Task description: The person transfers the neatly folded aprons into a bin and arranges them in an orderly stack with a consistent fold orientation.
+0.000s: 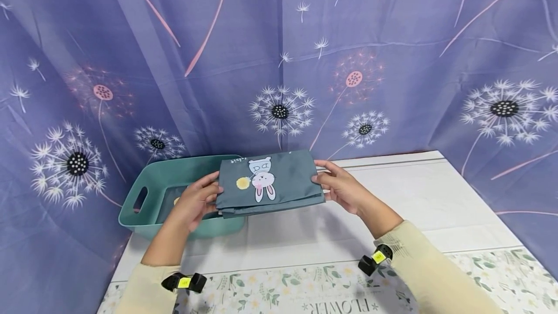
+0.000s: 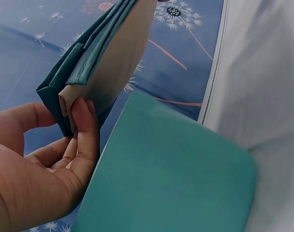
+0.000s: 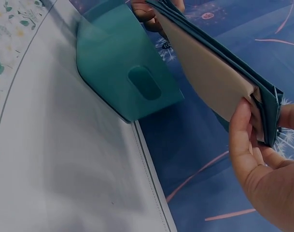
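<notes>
Held up level in front of me is a folded dark green cloth [image 1: 294, 178] with a white rabbit and a yellow round shape printed on it, the rabbit upside down in the head view. My left hand [image 1: 198, 200] pinches its left end, and my right hand [image 1: 342, 185] pinches the opposite end. Stacked fold layers and a beige underside of the cloth [image 2: 122, 58] show in the left wrist view. Thumb and fingers of the right hand [image 3: 267, 169] grip the layered end in the right wrist view. The cloth's left part overlaps a green basket [image 1: 150, 176] behind it.
Inside the basket lies another dark green printed piece [image 1: 167, 202], partly hidden by my left hand. The basket stands at the left of a table with a white cover [image 1: 392, 197] and a floral front strip [image 1: 270, 290]. A purple dandelion-print curtain [image 1: 392, 76] hangs behind.
</notes>
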A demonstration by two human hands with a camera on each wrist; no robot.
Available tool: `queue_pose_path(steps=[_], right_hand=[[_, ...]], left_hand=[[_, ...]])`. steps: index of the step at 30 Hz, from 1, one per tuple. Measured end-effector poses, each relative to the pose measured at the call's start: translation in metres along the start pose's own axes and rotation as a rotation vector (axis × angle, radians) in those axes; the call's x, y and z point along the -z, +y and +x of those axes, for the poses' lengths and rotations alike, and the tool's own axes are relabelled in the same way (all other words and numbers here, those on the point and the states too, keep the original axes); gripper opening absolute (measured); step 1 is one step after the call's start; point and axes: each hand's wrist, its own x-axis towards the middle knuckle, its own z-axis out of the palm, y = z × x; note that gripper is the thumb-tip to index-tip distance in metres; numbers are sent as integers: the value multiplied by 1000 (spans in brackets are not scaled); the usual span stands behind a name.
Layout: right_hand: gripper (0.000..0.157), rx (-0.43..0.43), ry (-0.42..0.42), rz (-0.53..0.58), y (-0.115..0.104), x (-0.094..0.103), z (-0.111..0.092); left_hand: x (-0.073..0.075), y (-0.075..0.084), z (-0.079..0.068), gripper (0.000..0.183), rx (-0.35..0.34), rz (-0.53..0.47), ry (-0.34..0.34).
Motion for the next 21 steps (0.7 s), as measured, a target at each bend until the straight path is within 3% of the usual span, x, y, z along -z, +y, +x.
queue_pose_path(steps=[21], right_hand=[[63,-1,-34,17,5,-31,10]], left_hand=[[31,-5,-14,60,-9,44,40]])
